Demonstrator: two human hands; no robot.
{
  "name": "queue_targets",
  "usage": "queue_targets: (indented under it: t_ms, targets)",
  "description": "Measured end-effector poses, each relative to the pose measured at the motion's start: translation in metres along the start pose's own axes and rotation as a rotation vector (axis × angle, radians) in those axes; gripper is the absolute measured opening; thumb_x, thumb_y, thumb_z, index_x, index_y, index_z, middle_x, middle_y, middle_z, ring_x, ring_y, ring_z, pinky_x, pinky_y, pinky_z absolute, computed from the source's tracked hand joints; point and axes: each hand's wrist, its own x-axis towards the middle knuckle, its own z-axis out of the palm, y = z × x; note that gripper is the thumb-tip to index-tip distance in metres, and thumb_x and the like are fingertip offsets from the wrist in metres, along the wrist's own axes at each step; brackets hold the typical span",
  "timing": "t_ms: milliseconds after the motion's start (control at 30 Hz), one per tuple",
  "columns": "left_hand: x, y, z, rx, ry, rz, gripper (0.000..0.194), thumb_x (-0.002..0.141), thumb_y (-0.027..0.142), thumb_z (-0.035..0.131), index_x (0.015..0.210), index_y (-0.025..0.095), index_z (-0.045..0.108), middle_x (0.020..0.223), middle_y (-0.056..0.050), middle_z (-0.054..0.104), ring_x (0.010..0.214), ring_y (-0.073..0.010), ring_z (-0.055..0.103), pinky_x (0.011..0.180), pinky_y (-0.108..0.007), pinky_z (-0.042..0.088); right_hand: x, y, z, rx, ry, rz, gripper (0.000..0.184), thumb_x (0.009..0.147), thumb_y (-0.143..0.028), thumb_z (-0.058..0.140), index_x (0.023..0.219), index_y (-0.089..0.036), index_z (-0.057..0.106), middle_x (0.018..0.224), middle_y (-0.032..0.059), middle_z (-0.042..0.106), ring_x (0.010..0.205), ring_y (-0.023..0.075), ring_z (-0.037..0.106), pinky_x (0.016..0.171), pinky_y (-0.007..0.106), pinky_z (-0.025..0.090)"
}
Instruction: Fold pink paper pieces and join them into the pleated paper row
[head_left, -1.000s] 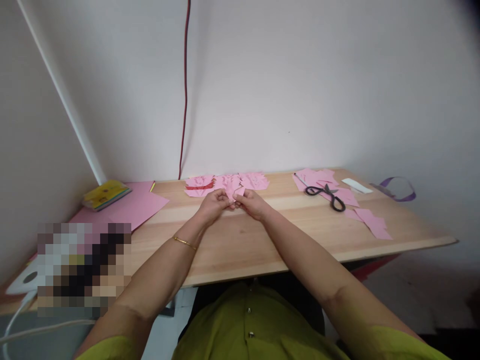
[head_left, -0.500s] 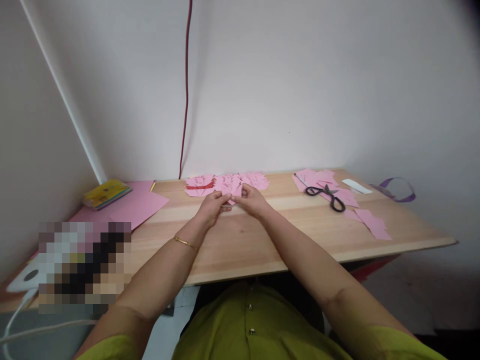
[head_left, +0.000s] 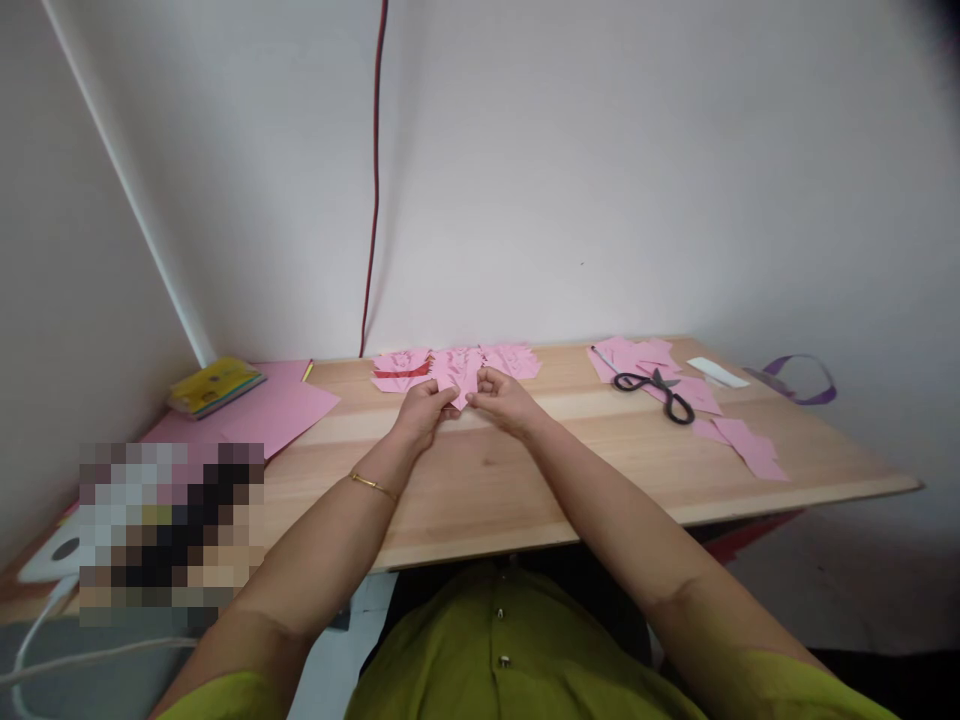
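Note:
A pink paper cutout [head_left: 459,370] with jagged edges and darker line marks is between my two hands, near the back of the table. My left hand [head_left: 426,412] is closed on its lower left edge, thumb on top. Along the right edge, my right hand [head_left: 504,402] pinches the paper with curled fingers. Just behind and left lies another pink cutout [head_left: 401,384] with a red strip [head_left: 403,374] across it. To the right lies one more pink cutout [head_left: 519,362]. The fingertips under the paper are hidden.
Black-handled scissors [head_left: 657,392] and a pencil [head_left: 604,360] lie on pink paper scraps [head_left: 750,447] at the right. A white strip [head_left: 718,373] and purple ribbon [head_left: 806,390] are beyond. Left are pink sheets [head_left: 300,408], a yellow pack [head_left: 214,388] and a blurred-out patch.
My right thumb has moved slightly away from my left thumb, leaving a wider gap between the hands at the paper's lower edge. The view has shifted a little.

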Motion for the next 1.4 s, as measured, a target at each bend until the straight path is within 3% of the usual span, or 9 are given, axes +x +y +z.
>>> queue_targets:
  t_ms: [200, 400, 633, 800, 1000, 1133, 1200, 1300, 1400]
  targets:
    - [0.001, 0.001, 0.0, 0.042, 0.035, 0.053, 0.023, 0.057, 0.025, 0.076, 0.064, 0.014, 0.057, 0.062, 0.0, 0.058, 0.055, -0.0098, 0.054, 0.051, -0.022, 0.047, 0.003, 0.004, 0.004, 0.026, 0.048, -0.064, 0.025, 0.068, -0.032, 0.071, 0.084, -0.02, 0.056, 0.074, -0.0033, 0.059, 0.068, 0.0111, 0.054, 0.067, 0.025, 0.042]
    - [-0.002, 0.006, 0.003, -0.069, 0.05, -0.04, 0.02, 0.055, 0.02, 0.074, 0.064, 0.015, 0.057, 0.061, 0.0, 0.059, 0.055, -0.0101, 0.053, 0.05, -0.022, 0.046, 0.003, 0.004, 0.005, -0.066, 0.093, -0.092, 0.012, 0.067, -0.022, 0.064, 0.078, -0.019, 0.066, 0.078, -0.001, 0.061, 0.077, 0.0133, 0.054, 0.076, 0.027, 0.042]
    - [-0.002, 0.006, 0.002, -0.065, 0.037, -0.053, 0.016, 0.056, 0.017, 0.071, 0.066, 0.014, 0.059, 0.059, -0.001, 0.059, 0.056, -0.0119, 0.054, 0.052, -0.024, 0.048, 0.002, -0.002, 0.002, -0.183, 0.037, -0.131, 0.013, 0.068, -0.021, 0.06, 0.078, -0.019, 0.067, 0.082, 0.0001, 0.064, 0.08, 0.0145, 0.055, 0.079, 0.029, 0.042]
    - [-0.001, 0.006, -0.002, -0.051, -0.019, -0.078, 0.022, 0.059, 0.026, 0.075, 0.07, 0.012, 0.062, 0.064, -0.003, 0.062, 0.057, -0.0126, 0.055, 0.052, -0.026, 0.051, 0.003, 0.0, 0.0, -0.245, 0.032, -0.151, 0.015, 0.068, -0.02, 0.057, 0.079, -0.018, 0.068, 0.082, 0.0011, 0.064, 0.079, 0.0146, 0.055, 0.074, 0.028, 0.043]
    - [0.001, 0.003, -0.002, 0.059, 0.007, 0.041, 0.027, 0.057, 0.031, 0.079, 0.064, 0.012, 0.061, 0.063, -0.002, 0.06, 0.058, -0.0121, 0.055, 0.054, -0.025, 0.047, 0.002, 0.001, 0.001, -0.192, 0.03, -0.09, 0.015, 0.067, -0.021, 0.06, 0.081, -0.018, 0.064, 0.078, -0.0009, 0.063, 0.075, 0.0126, 0.056, 0.07, 0.025, 0.043]
    - [0.002, 0.0, -0.004, 0.194, 0.021, 0.15, 0.028, 0.063, 0.036, 0.075, 0.068, 0.011, 0.063, 0.061, -0.002, 0.06, 0.057, -0.0112, 0.053, 0.057, -0.023, 0.043, 0.003, -0.001, 0.0, -0.046, 0.025, 0.054, 0.022, 0.072, -0.027, 0.06, 0.092, -0.019, 0.058, 0.073, -0.0016, 0.064, 0.069, 0.0119, 0.059, 0.07, 0.025, 0.046]
    - [0.002, 0.001, -0.006, 0.293, 0.022, 0.202, 0.026, 0.066, 0.036, 0.073, 0.069, 0.011, 0.065, 0.063, -0.002, 0.061, 0.06, -0.0113, 0.053, 0.059, -0.023, 0.042, 0.002, -0.001, 0.0, -0.075, 0.02, 0.101, 0.018, 0.077, -0.033, 0.058, 0.088, -0.018, 0.058, 0.07, 0.0004, 0.065, 0.067, 0.0124, 0.059, 0.07, 0.026, 0.046]
    - [0.001, 0.001, -0.008, 0.391, -0.006, 0.236, 0.025, 0.069, 0.036, 0.071, 0.07, 0.011, 0.066, 0.066, -0.002, 0.063, 0.062, -0.0116, 0.053, 0.061, -0.023, 0.041, 0.001, -0.004, -0.001, -0.21, 0.004, 0.063, 0.023, 0.078, -0.039, 0.061, 0.076, -0.017, 0.058, 0.068, 0.0004, 0.062, 0.065, 0.0121, 0.057, 0.067, 0.025, 0.044]
    - [0.002, -0.002, -0.008, 0.356, -0.069, 0.207, 0.028, 0.07, 0.038, 0.072, 0.07, 0.011, 0.065, 0.068, -0.002, 0.063, 0.064, -0.0114, 0.054, 0.062, -0.023, 0.042, -0.001, -0.007, -0.001, -0.292, -0.03, 0.017, 0.026, 0.078, -0.042, 0.061, 0.073, -0.017, 0.057, 0.065, -0.0011, 0.058, 0.064, 0.0118, 0.053, 0.064, 0.024, 0.04]
